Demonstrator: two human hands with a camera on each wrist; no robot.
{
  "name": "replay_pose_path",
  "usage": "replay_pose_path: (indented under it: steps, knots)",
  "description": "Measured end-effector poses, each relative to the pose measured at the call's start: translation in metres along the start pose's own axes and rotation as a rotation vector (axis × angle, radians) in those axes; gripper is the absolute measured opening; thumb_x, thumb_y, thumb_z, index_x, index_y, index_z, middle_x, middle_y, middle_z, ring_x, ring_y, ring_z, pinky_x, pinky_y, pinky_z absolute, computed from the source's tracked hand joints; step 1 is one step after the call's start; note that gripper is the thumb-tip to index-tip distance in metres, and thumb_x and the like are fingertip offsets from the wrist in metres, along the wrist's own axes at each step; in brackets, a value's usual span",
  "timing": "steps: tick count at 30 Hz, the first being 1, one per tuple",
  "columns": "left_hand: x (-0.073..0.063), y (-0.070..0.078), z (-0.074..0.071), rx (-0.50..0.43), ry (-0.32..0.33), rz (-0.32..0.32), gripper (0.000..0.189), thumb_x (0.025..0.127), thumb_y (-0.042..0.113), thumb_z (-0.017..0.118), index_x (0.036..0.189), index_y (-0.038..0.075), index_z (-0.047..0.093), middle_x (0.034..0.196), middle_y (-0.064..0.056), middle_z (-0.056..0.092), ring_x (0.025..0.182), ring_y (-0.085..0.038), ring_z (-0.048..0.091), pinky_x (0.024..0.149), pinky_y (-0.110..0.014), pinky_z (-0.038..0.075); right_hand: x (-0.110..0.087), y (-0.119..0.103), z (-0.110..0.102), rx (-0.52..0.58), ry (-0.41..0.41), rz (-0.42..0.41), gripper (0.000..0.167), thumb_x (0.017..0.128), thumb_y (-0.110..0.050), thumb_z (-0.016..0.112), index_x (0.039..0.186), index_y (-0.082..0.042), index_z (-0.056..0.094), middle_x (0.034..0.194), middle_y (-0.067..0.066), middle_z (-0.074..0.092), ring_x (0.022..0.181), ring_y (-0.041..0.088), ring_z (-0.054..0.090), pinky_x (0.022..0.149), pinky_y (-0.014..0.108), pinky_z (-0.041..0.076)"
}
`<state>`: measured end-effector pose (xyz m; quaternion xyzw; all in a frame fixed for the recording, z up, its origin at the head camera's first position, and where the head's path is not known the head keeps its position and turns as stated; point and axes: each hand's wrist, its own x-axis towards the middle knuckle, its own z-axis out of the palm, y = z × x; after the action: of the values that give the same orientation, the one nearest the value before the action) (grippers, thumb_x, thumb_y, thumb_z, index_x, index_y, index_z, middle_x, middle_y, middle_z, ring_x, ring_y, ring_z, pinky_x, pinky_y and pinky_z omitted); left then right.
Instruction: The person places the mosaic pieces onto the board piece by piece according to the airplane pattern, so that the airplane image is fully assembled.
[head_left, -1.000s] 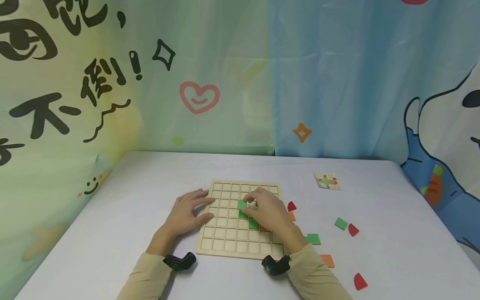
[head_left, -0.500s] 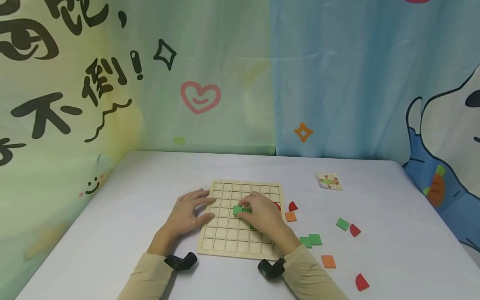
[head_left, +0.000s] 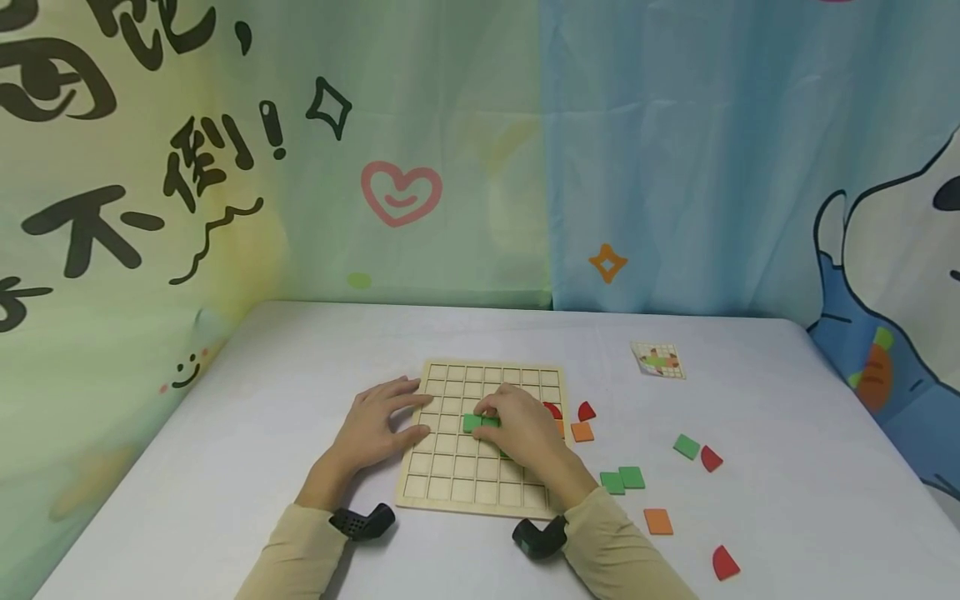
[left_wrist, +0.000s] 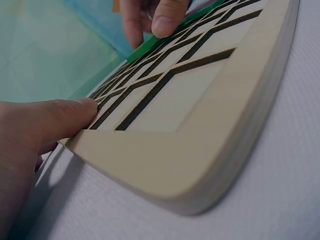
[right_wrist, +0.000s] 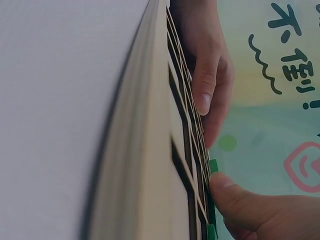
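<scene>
A wooden grid board (head_left: 450, 467) lies flat on the table between the hands. My left hand (head_left: 378, 425) rests at its left edge, fingers spread and nearly straight; in the left wrist view the thumb (left_wrist: 75, 110) touches the rim. Over the middle of the board, my right hand (head_left: 528, 425) pinches a green square tile (head_left: 490, 422) between thumb and fingers. Just left of that tile sits another green tile (head_left: 472, 423). A red quarter-round tile (head_left: 552, 410) shows on the board beyond the right hand, which partly hides an orange tile and more green.
Right of the board lie loose tiles: a red piece (head_left: 586, 411), an orange square (head_left: 582, 432), green squares (head_left: 632, 477), another orange square (head_left: 658, 522) and a red piece (head_left: 725, 563). A pattern card (head_left: 658, 361) lies at the back right. Printed curtains (head_left: 487, 250) stand behind the table.
The right hand has shifted slightly left and toward me over the board, and the green tiles near its fingertips now lie side by side. The left hand has kept its place.
</scene>
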<state>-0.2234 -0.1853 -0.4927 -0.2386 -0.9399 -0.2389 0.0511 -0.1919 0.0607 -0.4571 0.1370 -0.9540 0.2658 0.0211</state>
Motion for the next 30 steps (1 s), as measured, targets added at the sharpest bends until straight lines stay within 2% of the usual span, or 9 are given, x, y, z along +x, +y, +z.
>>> replay_pose_path:
  steps: [19, 30]
  knots:
    - [0.001, -0.0007, -0.0003, 0.011, -0.007, -0.006, 0.051, 0.082, 0.055, 0.062, 0.125, 0.027, 0.063, 0.144, -0.001, 0.049, 0.139, -0.025, 0.037, 0.111, -0.053, 0.026, 0.0007, -0.001, 0.0027, -0.02, -0.012, 0.009, 0.024, 0.076, -0.035, 0.079, 0.096, -0.024, 0.074, 0.084, -0.009, 0.056, 0.076, 0.007, 0.053, 0.062, 0.022, 0.044]
    - [-0.0006, 0.0051, -0.003, 0.017, 0.011, 0.004, 0.05, 0.081, 0.052, 0.064, 0.124, 0.025, 0.064, 0.142, -0.004, 0.051, 0.138, -0.028, 0.039, 0.111, -0.054, 0.027, 0.0013, -0.0015, 0.0041, -0.022, -0.008, 0.012, 0.022, 0.077, -0.033, 0.079, 0.096, -0.024, 0.074, 0.084, -0.008, 0.057, 0.074, 0.006, 0.052, 0.059, 0.02, 0.042]
